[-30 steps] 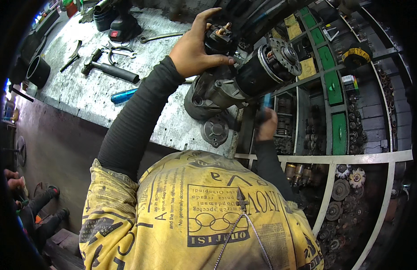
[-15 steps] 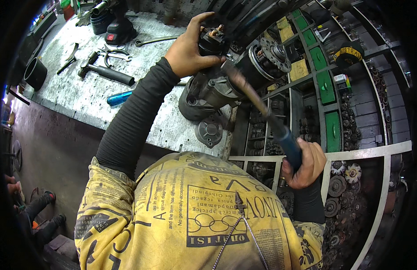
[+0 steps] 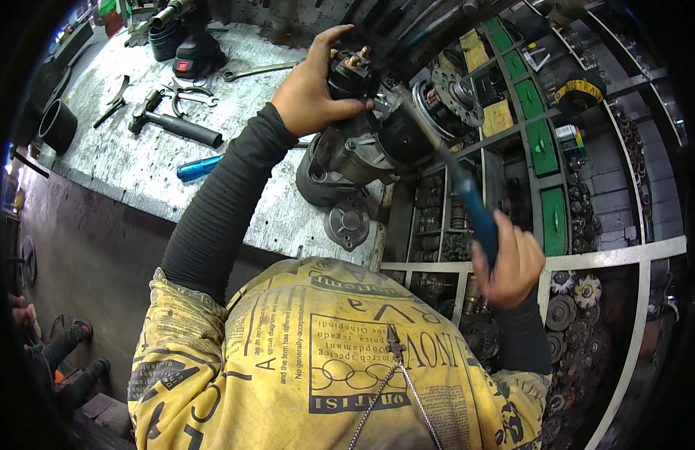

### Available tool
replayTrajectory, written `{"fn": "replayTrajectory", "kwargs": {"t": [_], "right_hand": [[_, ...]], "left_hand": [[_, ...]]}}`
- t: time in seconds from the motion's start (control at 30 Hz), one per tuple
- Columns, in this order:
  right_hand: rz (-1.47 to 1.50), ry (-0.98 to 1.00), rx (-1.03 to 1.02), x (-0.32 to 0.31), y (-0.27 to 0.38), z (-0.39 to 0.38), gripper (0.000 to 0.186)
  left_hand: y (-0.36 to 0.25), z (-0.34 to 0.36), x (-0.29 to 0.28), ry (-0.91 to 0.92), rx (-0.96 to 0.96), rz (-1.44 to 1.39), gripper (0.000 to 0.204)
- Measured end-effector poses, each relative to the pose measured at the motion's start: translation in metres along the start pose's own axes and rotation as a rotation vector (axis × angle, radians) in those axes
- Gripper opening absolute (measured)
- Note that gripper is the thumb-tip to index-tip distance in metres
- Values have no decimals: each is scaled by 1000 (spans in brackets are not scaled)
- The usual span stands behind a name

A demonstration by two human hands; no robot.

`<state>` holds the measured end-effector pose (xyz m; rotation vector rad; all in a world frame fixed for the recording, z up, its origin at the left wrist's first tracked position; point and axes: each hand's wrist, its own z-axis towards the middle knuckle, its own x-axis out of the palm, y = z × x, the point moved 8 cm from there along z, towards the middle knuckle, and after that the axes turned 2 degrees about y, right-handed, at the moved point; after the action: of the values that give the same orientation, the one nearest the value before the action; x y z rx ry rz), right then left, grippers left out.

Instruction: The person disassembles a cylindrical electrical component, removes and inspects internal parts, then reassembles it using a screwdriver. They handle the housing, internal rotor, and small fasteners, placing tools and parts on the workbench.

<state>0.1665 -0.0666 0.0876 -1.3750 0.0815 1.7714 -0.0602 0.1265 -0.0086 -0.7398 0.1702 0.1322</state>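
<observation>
My left hand (image 3: 317, 97) is wrapped round a black solenoid (image 3: 353, 79) with copper-coloured terminals on top, its thumb across the near side. The solenoid sits against a starter motor (image 3: 404, 139), which lies on the bench with its drive housing (image 3: 317, 176) toward me. A round end plate (image 3: 458, 94) shows at the motor's far right end. My right hand (image 3: 515, 262) is closed round the handle of a blue-handled tool (image 3: 473, 202). Its long shaft slants up and left across the motor. Motion blurs it, so its kind and tip cannot be made out.
A round metal cover (image 3: 349, 223) lies near the bench edge (image 3: 148, 209). Left of my arm are a hammer (image 3: 179, 126), pliers (image 3: 184, 94), a blue tool handle (image 3: 199, 168), a wrench (image 3: 261, 70) and a drill battery (image 3: 197, 58). Shelves (image 3: 467, 266) of metal parts stand right.
The blue-handled tool has swung upward, its far end now higher over the motor. My right hand has turned slightly with it. My left hand keeps its hold on the solenoid.
</observation>
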Motion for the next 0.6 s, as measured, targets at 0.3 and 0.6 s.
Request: {"fn": "replayTrajectory", "kwargs": {"t": [0.3,0.6], "right_hand": [[35,-94,-137,-16,6,1,44],[49,-113,-150,-9,1,0,45]], "left_hand": [[-2,-1,0,0,2,15,101],[-8,-1,-1,12,-40,54,101]]}}
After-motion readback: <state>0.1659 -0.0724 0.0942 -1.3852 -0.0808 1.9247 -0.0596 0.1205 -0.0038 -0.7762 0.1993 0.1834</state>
